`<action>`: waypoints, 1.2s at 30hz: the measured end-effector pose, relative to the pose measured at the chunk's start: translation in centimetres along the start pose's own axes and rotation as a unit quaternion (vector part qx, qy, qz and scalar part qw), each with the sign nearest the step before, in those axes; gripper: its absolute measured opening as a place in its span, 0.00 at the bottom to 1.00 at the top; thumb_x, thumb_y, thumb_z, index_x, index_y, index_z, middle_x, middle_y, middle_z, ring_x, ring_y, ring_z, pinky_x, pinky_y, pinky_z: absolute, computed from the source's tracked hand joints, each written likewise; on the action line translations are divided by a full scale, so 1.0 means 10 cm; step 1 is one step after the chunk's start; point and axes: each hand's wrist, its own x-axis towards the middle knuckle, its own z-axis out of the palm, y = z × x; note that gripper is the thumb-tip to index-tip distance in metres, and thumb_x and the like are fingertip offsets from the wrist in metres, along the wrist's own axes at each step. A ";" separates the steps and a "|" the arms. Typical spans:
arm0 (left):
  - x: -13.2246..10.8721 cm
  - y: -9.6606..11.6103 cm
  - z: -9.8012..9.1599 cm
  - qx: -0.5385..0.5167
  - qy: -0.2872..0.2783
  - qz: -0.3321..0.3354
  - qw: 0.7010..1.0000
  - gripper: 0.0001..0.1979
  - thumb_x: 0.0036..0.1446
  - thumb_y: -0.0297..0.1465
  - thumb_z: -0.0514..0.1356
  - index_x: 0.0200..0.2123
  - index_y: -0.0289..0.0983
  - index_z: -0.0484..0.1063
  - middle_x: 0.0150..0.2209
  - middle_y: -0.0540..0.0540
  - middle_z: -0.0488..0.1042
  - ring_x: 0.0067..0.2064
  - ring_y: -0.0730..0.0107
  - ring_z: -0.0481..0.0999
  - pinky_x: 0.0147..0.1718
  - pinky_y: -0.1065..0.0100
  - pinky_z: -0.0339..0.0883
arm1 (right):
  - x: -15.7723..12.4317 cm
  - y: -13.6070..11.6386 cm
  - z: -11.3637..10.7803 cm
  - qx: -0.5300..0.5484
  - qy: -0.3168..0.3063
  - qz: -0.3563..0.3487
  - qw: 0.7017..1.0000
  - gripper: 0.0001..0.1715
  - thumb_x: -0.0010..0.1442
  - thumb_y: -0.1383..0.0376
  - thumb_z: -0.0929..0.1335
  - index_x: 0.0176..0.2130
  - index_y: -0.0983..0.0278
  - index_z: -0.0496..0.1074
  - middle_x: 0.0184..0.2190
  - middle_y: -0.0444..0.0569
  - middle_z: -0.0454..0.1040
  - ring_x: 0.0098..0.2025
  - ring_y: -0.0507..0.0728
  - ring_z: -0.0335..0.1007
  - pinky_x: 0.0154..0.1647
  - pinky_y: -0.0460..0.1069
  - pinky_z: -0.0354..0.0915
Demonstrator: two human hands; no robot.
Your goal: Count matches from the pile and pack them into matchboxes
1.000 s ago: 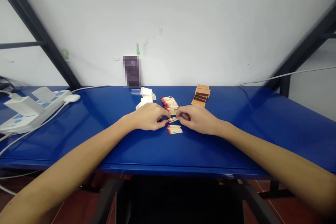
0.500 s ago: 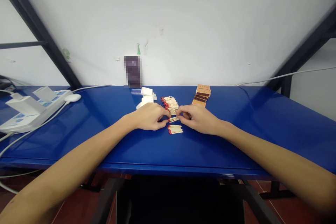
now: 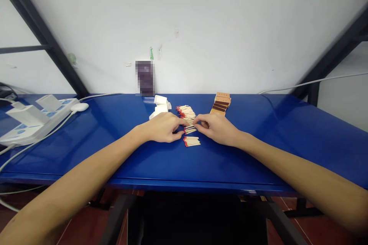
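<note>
A pile of red-tipped matches (image 3: 187, 111) lies on the blue table between my two hands. My left hand (image 3: 164, 127) is at its left, index finger stretched over the heads at the pile's near end, thumb held apart lower down. From the right, my right hand (image 3: 217, 129) brings thumb and index finger together at the plain ends of the nearest matches, seemingly pinching one. A few matches (image 3: 189, 130) lie just below the fingertips. Closer to me, a small separate row of matches (image 3: 192, 141) lies side by side, heads to the left.
White matchbox trays (image 3: 161, 109) sit behind my left hand. Orange-brown matchbox sleeves (image 3: 221, 103) overlap behind my right hand. A power strip (image 3: 37, 122) with plugs and white cables occupies the table's left. A blurred dark rectangular object (image 3: 146, 78) stands against the wall.
My left index finger has stretched further right and over the near matches, away from the thumb. My right fingertips have shifted very slightly up along the match ends.
</note>
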 end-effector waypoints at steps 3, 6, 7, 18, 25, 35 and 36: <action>0.00 0.01 -0.01 0.003 -0.005 -0.003 1.000 0.17 0.56 0.29 0.56 0.48 0.39 0.76 0.19 0.54 0.70 0.23 0.72 0.69 0.24 0.70 0.56 | 0.00 0.00 0.00 -0.007 -0.002 0.001 1.000 0.10 0.63 0.63 0.64 0.36 0.63 0.74 0.21 0.41 0.67 0.23 0.50 0.58 0.27 0.47 0.49; 0.00 0.01 -0.01 0.006 -0.006 -0.003 1.000 0.18 0.55 0.29 0.56 0.49 0.40 0.75 0.20 0.54 0.70 0.22 0.72 0.68 0.23 0.70 0.55 | 0.00 0.00 0.00 -0.009 -0.006 0.004 1.000 0.11 0.64 0.63 0.64 0.36 0.63 0.74 0.21 0.41 0.67 0.23 0.50 0.58 0.27 0.47 0.48; 0.00 0.01 -0.02 0.006 -0.005 -0.002 1.000 0.18 0.55 0.29 0.56 0.49 0.40 0.76 0.19 0.54 0.70 0.22 0.72 0.68 0.23 0.70 0.55 | 0.00 0.00 0.00 -0.008 -0.007 0.004 1.000 0.11 0.64 0.63 0.64 0.36 0.63 0.74 0.21 0.41 0.67 0.23 0.50 0.58 0.27 0.47 0.49; 0.00 -0.02 0.00 -0.001 0.003 0.009 1.000 0.13 0.57 0.29 0.57 0.44 0.38 0.77 0.20 0.53 0.72 0.24 0.71 0.70 0.25 0.70 0.56 | -0.02 -0.04 -0.01 0.011 -0.028 -0.009 1.000 0.12 0.63 0.64 0.63 0.38 0.62 0.76 0.22 0.42 0.69 0.24 0.51 0.61 0.27 0.47 0.49; 0.00 0.00 -0.01 0.008 -0.009 -0.012 1.000 0.12 0.57 0.29 0.58 0.42 0.37 0.78 0.19 0.53 0.72 0.23 0.73 0.70 0.24 0.71 0.55 | -0.02 -0.04 -0.01 0.003 -0.027 -0.009 1.000 0.10 0.62 0.65 0.64 0.35 0.62 0.75 0.22 0.41 0.69 0.24 0.50 0.60 0.27 0.47 0.49; 0.00 -0.01 -0.01 0.020 -0.005 -0.008 1.000 0.12 0.57 0.28 0.57 0.41 0.37 0.79 0.20 0.52 0.72 0.23 0.73 0.69 0.25 0.71 0.55 | -0.03 -0.11 -0.05 -0.009 -0.034 0.014 0.999 0.06 0.58 0.64 0.67 0.34 0.62 0.74 0.21 0.40 0.66 0.23 0.49 0.58 0.26 0.47 0.48; 0.00 -0.01 0.00 0.020 -0.004 -0.005 1.000 0.12 0.57 0.28 0.57 0.41 0.38 0.79 0.20 0.52 0.72 0.23 0.73 0.69 0.25 0.71 0.55 | -0.03 -0.11 -0.05 -0.009 -0.036 0.014 0.999 0.06 0.58 0.64 0.67 0.34 0.62 0.74 0.21 0.40 0.66 0.23 0.49 0.58 0.26 0.47 0.48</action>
